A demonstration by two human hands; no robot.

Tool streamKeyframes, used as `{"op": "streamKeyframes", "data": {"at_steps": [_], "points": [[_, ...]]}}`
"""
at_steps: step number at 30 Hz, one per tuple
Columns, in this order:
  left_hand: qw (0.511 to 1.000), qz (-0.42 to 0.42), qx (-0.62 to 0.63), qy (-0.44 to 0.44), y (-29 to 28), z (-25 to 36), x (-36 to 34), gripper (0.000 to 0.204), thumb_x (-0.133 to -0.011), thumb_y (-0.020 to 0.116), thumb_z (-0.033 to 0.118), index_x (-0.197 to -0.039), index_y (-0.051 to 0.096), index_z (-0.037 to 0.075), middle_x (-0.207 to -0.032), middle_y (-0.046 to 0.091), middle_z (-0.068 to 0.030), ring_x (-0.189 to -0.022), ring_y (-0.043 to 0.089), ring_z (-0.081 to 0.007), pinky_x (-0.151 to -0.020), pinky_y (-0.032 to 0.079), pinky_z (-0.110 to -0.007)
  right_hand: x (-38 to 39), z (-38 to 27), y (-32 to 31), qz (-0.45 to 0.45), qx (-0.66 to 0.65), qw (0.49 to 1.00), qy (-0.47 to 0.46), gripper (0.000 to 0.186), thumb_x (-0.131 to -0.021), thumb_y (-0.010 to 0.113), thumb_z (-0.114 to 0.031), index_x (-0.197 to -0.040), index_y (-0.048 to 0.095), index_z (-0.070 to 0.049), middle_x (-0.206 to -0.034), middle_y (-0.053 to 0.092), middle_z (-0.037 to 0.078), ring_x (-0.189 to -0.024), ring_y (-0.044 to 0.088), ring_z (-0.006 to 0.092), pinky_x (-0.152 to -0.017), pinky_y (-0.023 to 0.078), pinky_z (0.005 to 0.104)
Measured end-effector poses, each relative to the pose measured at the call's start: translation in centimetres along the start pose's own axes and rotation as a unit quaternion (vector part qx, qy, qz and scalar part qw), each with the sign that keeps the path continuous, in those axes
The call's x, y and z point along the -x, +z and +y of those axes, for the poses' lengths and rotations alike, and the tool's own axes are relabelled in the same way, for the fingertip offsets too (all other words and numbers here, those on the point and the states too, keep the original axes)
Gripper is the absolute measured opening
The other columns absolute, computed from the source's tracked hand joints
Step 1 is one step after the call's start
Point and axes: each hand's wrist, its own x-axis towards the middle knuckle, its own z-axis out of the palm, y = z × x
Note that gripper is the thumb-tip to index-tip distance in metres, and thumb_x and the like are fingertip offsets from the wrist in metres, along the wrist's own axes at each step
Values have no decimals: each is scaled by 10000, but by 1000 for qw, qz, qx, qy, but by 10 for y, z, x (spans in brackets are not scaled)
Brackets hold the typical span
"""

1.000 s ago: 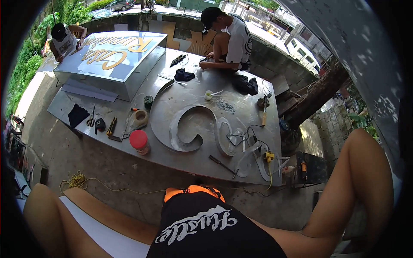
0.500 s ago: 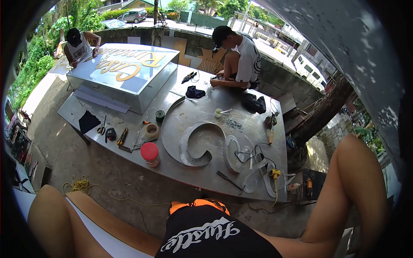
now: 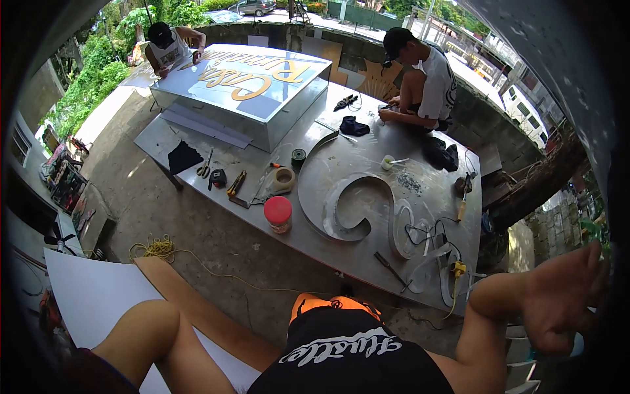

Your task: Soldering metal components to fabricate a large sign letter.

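Observation:
My right hand (image 3: 563, 299) is raised at the far right, blurred, with its finger posture unclear. Something light blue (image 3: 578, 344) shows beside its lower edge, and I cannot tell whether the hand holds it. My left arm (image 3: 147, 325) is bent at the lower left; its hand lies outside the picture. In front of me stands a metal-topped table (image 3: 308, 253). On it rests a large curled metal strip (image 3: 354, 231) standing on edge. Nearer the table's left part are a red-lidded jar (image 3: 278, 214), a roll of tape (image 3: 283, 178), a utility knife (image 3: 237, 183), a tape measure (image 3: 217, 177) and scissors (image 3: 205, 168).
A boxed sign (image 3: 256, 82) with gold lettering stands at the table's far left, a co-worker (image 3: 172, 51) leaning over it. Another co-worker (image 3: 430, 82) sits on the table's far right. A yellow socket (image 3: 458, 269) hangs at the near right edge. A white sheet (image 3: 88, 289) and yellow cord (image 3: 157, 247) lie left.
The view has swung left, so the table and co-workers sit farther right in the picture. My right hand has come into view; both bent arms have shifted.

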Motion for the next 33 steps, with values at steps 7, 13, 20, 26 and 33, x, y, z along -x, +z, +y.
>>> {"op": "streamKeyframes", "data": {"at_steps": [7, 13, 20, 26, 33], "points": [[854, -194, -343, -340, -106, -23, 175, 591, -1115, 343, 410, -1513, 434, -16, -1558, 457, -189, -1455, 430, -289, -1216, 317, -435, 161, 7, 11, -9, 80, 927, 365, 318, -1006, 566, -362, -1185, 624, -106, -1126, 604, 77, -1024, 494, 246, -905, 394, 432], [453, -438, -465, -622, -217, 46, 454, 510, -1025, 603, 339, -1450, 534, 65, -1377, 629, -144, -1255, 611, -273, -1067, 473, -382, 241, -9, 12, -184, 82, 838, 508, 258, -807, 740, -22, -1059, 713, -67, -901, 702, 70, -837, 650, 239, -786, 461, 359], [195, -426, -476, -745, -306, 173, 591, 579, -1019, 575, 405, -1495, 489, 85, -1355, 627, -188, -1278, 587, -315, -1078, 475, -389, 304, -38, -56, -374, -52, 798, 470, 273, -820, 769, -80, -1089, 728, -104, -918, 709, 32, -852, 653, 213, -821, 449, 364], [279, -160, -425, -846, -268, 210, 627, 489, -1024, 581, 316, -1429, 528, 47, -1263, 651, -156, -1174, 613, -273, -1036, 485, -349, 330, -32, -110, -435, -80, 764, 471, 258, -827, 760, -105, -1083, 731, -110, -888, 688, 32, -846, 633, 219, -809, 431, 354], [381, 146, -325, -853, -249, 193, 627, 386, -1029, 589, 212, -1353, 574, 3, -1157, 679, -119, -1052, 644, -224, -986, 497, -303, 329, -6, -96, -426, -136, 779, 439, 183, -872, 760, -178, -1041, 738, -112, -873, 676, 21, -874, 626, 214, -825, 421, 353]]}}
